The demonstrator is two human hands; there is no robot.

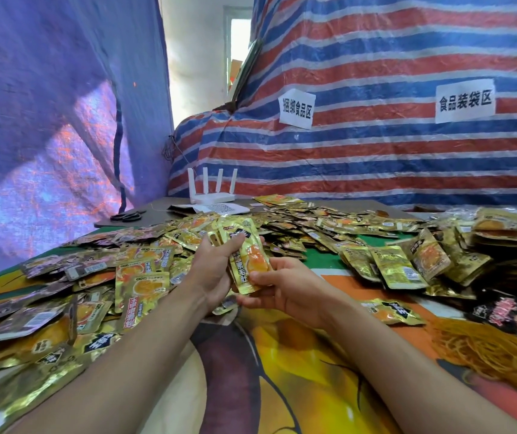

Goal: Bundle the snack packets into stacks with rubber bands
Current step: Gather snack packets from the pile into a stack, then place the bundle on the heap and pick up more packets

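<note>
The person sits at the table with both bare forearms stretched out. The left hand (213, 270) is curled round a small stack of shiny gold foil snack packets (252, 258), thumb across the front, holding it upright above the middle of the table. The right hand (291, 289) meets it from the near right, with its thumb and fingers pinching the stack's lower end.

More loose gold packets (94, 292) lie heaped all around: a thick drift on the near left, a scatter across the far side, and a pile leaning on the right. A tangled heap of thin orange-yellow rubber bands (485, 349) sits on the near right, well apart from the hands. The brightly printed orange and green table cover (282, 355) shows between the arms.

At the far left edge stand a white four-antenna router (213, 189) and black-handled scissors (127, 216). Behind hangs a red, white and blue striped tarpaulin (376, 151) bearing two white paper signs (465, 100).
</note>
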